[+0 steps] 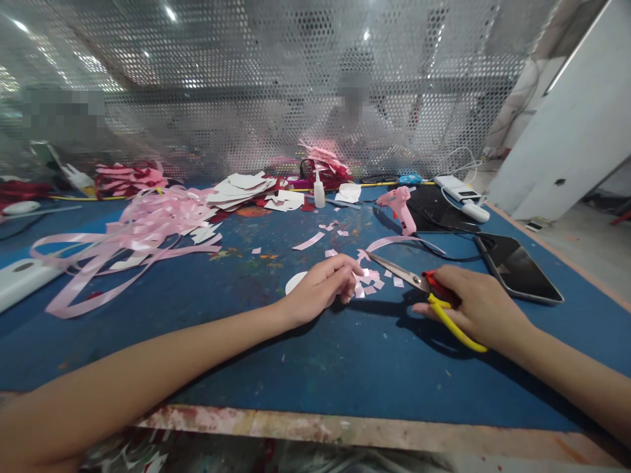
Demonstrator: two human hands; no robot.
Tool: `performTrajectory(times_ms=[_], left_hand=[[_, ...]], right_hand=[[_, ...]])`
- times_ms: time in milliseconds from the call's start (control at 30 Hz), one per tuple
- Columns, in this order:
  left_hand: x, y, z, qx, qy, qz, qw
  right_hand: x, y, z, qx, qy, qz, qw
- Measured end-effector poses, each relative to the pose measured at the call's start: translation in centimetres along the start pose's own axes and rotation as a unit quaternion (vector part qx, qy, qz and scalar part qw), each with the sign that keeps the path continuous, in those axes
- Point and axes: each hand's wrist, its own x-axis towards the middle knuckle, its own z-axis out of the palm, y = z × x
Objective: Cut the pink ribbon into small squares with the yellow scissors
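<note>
1. Left hand rests palm down on the blue table. Its fingers are curled and bunched, tips touching a scatter of pink snippets — whether one is pinched cannot be told.
2. Right hand grips the scissors, fingers wrapped around the yellow-and-red handles. The blades are nearly closed and point left, tips just beside the snippets.
3. A pink ribbon strip lies just beyond; a glue gun and a dark phone are near.
4. This looks like a pause between cuts — another would call for ribbon held taut between opened blades.
</note>
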Motion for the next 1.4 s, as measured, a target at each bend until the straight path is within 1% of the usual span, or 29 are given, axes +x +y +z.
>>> performTrajectory(times_ms=[167,267,367,500,633,700,900,1133,1400], left_hand=[[0.27,0.19,-0.17,-0.011,0.068,-0.007,0.998],[0.38,0.08,-0.41,-0.031,0.087,0.006,0.996],[0.35,0.0,-0.46,-0.031,0.079,0.021,0.996],[0.26,0.2,-0.12,-0.017,0.066,0.008,0.998],[0.29,0.23,0.2,-0.074,0.072,-0.015,0.995],[0.32,0.16,0.2,-0.08,0.076,-0.015,0.994],[0.28,0.19,0.08,-0.021,0.066,-0.013,0.998],[0.07,0.45,0.05,0.055,0.016,-0.012,0.998],[0.09,0.38,0.01,0.055,0.009,-0.012,0.998]], right_hand=[[0.42,0.26,-0.27,0.042,-0.007,0.019,0.999],[0.39,0.37,-0.09,0.028,-0.018,0.031,0.999],[0.25,0.48,0.08,-0.004,-0.017,0.036,0.999],[0.06,0.36,0.19,-0.013,-0.022,0.029,0.999],[-0.07,0.0,0.32,-0.002,-0.015,0.008,1.0],[-0.1,-0.08,0.37,-0.003,-0.014,0.005,1.0],[-0.15,-0.01,0.44,-0.005,-0.025,-0.001,1.0],[-0.28,-0.21,0.42,-0.009,-0.03,-0.023,0.999],[-0.35,0.01,0.4,-0.016,-0.029,-0.042,0.999]])
